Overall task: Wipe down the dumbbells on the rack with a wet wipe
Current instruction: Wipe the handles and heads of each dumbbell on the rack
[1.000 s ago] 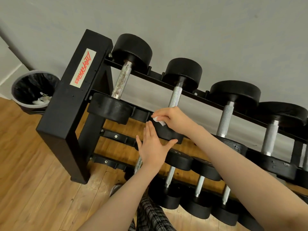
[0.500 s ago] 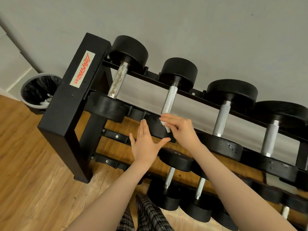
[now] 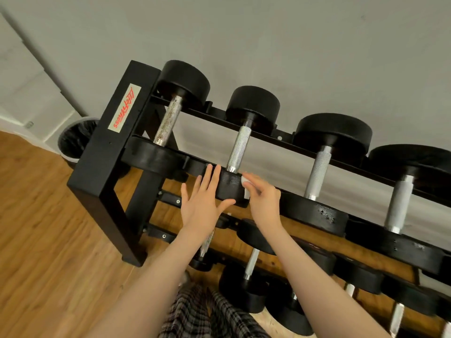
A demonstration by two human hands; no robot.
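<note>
Two hands work at the near head of the second dumbbell (image 3: 240, 147) on the top tier of the rack (image 3: 102, 172). The left hand (image 3: 202, 203) lies flat with fingers straight and spread against the head's left side. The right hand (image 3: 262, 198) pinches a white wet wipe (image 3: 246, 184) against the head's right edge. Beyond, a bin (image 3: 73, 140) stands beside the rack at the wall (image 3: 268, 40).
</note>
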